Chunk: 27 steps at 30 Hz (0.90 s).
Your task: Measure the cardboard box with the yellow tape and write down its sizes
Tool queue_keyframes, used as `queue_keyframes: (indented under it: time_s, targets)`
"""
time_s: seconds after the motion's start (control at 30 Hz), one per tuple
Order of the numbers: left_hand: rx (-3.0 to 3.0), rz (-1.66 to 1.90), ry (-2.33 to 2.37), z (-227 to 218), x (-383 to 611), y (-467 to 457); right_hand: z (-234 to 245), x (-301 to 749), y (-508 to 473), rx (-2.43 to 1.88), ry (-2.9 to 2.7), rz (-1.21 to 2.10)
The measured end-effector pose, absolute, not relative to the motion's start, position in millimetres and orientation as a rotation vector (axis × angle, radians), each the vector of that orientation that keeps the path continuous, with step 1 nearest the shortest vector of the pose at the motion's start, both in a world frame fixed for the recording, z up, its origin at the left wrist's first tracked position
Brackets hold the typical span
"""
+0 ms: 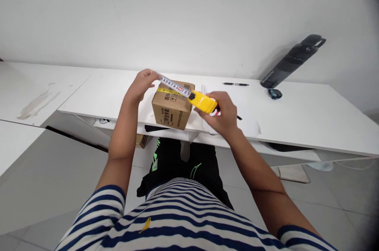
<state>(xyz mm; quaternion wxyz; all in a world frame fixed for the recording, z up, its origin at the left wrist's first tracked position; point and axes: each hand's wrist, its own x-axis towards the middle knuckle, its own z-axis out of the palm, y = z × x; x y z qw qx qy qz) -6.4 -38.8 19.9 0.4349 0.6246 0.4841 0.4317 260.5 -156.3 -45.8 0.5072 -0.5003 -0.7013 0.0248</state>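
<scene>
A brown cardboard box [169, 109] with dark printing and yellow tape across its top sits at the front edge of the white desk. In my right hand [222, 113] is a yellow tape measure [204, 102], held to the right of the box. Its pale blade [174, 85], marked with black numbers, runs out to the left above the box top. My left hand [144, 83] pinches the blade's free end near the box's back left corner; the very tip is hidden by the fingers. Whether the blade touches the box, I cannot tell.
White paper [245, 114] lies under and beyond my right hand, with a black pen [236, 84] behind it. A dark bottle [288, 63] stands near the wall at the right, beside a small dark round object [275, 93]. Below the desk top [310, 120] runs a shelf.
</scene>
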Motion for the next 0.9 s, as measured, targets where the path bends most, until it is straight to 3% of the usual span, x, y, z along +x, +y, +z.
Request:
queue_keyframes:
  time_s: [0.1, 0.23, 0.33, 0.5, 0.6, 0.77, 0.9]
  targets:
    - [1.695, 1.023, 1.048, 37.7, 15.3, -17.0, -45.8, 213.2, -191.7, -1.281, -1.759, -0.189]
    - [1.863, 0.660, 1.153, 45.3, 46.7, 3.9, -50.3, 160.9, -200.2, -1.303, -1.865, -0.500]
    - [1.966, 0.399, 1.357, 38.6, 54.7, 4.5, -46.8, 148.9, -184.0, -1.365, -1.873, -0.469]
    - [2.085, 0.287, 1.311, 24.1, 45.9, -3.1, -37.5, 150.0, -169.9, -1.416, -1.848, -0.341]
    - [2.184, 0.448, 1.271, 22.9, 41.2, -6.7, -39.9, 154.1, -173.8, -1.393, -1.853, -0.371]
    - [2.191, 1.056, 1.089, 39.8, 33.6, -48.3, -53.5, 192.7, -174.4, -1.161, -1.773, -0.604]
    - [2.255, 1.050, 0.901, 46.7, 27.1, -106.3, -62.2, 234.6, -160.5, -0.870, -1.729, -0.769]
